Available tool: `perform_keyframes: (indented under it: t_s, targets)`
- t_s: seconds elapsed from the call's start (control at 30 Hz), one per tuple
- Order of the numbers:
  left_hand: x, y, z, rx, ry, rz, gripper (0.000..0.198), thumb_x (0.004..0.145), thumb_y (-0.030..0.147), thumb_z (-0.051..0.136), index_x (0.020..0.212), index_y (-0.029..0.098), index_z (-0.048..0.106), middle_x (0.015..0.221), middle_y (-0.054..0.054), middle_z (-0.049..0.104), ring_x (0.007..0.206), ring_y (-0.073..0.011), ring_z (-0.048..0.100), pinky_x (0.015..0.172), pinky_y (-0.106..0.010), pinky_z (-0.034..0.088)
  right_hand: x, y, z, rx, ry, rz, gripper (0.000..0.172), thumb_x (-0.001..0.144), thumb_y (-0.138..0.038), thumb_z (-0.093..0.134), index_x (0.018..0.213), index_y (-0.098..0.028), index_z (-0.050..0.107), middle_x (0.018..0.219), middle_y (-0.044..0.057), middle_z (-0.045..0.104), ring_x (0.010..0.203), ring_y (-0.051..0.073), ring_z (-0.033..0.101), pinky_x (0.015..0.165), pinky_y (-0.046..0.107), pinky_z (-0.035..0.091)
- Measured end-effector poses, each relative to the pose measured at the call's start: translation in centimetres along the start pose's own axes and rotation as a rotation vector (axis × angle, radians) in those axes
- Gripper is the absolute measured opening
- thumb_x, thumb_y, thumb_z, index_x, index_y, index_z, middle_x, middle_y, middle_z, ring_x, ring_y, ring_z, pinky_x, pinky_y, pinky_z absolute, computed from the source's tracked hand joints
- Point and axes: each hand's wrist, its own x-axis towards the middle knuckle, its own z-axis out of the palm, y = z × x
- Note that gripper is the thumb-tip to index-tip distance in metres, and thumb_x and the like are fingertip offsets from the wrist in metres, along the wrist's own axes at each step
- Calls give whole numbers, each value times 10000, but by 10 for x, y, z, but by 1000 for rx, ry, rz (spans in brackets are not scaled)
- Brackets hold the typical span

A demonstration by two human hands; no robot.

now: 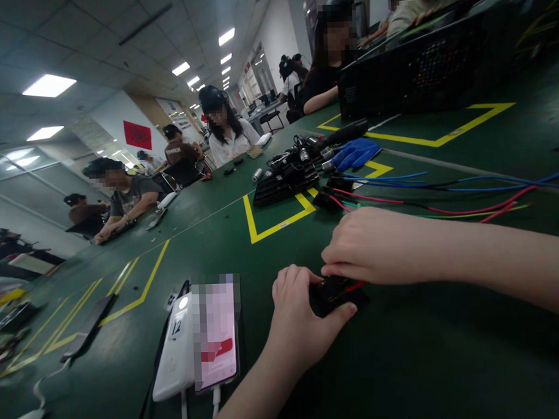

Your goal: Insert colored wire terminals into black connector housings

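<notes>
Low over the green table, my left hand is closed round a small black block-shaped part, with the thumb along its near side. A short length of red wire runs from its right side, and a bit of green shows on top. From the right, my right hand reaches over the part with its fingers curled and pressed together at its upper edge. What those fingers pinch is hidden. Just beyond that hand lie loose blue wires and red wires, reaching toward another black part.
A black tray of metal fittings and cables lies ahead beside a blue glove. Left of me are a white power bank and a lit phone with cables. A large black case stands back right. Several people sit around.
</notes>
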Motion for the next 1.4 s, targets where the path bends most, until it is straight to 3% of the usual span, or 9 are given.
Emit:
perform_keyframes:
  t_s: [0.2,0.5,0.6,0.87,1.03,1.23,1.33,1.4]
  targets:
    - [1,0,1,5,6,8,334,773,383,794,911,231,531,1037,-61,562,1051,-295,508,948,-450,411,3,-9,4,-155,108,-114,161,914,-220,649,778,-208,734,759,41,726,695,195,625,665,361,356]
    - [-1,2,1,-8,6,6,333,766,334,808,890,227,517,986,-36,548,1018,-286,510,936,-452,398,-1,15,5,87,-149,67,327,1003,-350,505,827,-204,739,773,36,723,641,172,582,642,337,355]
    - [-1,2,0,-7,10,8,346,761,331,815,884,231,507,977,-32,548,1025,-287,510,949,-453,392,0,15,6,107,-174,89,324,1004,-343,507,820,-208,737,780,34,724,643,172,579,630,331,344]
    - [-1,-2,1,-16,1,12,357,779,403,798,899,231,509,1002,-42,543,1031,-291,500,957,-470,393,2,3,-2,-84,31,-38,262,976,-263,559,782,-198,721,742,40,721,657,186,609,630,338,345]
    - [-1,0,0,7,0,6,348,778,395,790,895,238,502,1006,-41,549,1036,-292,504,952,-465,400,0,-1,-2,-83,75,-59,269,964,-261,576,741,-198,713,692,27,701,617,171,591,631,339,350]
    - [-2,4,-2,-5,-8,-8,322,786,367,786,897,239,513,996,-35,549,1026,-291,507,947,-471,411,-3,30,7,29,-73,45,316,988,-340,511,831,-201,748,771,48,730,657,185,600,626,327,351]
    - [-2,2,-2,-17,-10,-13,324,785,382,791,903,236,527,1011,-40,546,1025,-290,507,939,-468,421,-4,47,8,-5,-60,192,327,966,-354,505,840,-193,761,754,72,722,641,197,588,589,330,325]
    - [-2,1,-2,-18,-11,-6,320,787,384,791,907,235,534,1012,-39,547,1025,-289,508,944,-471,420,-4,48,5,42,12,162,375,991,-401,462,864,-203,754,758,64,720,659,203,591,606,330,336]
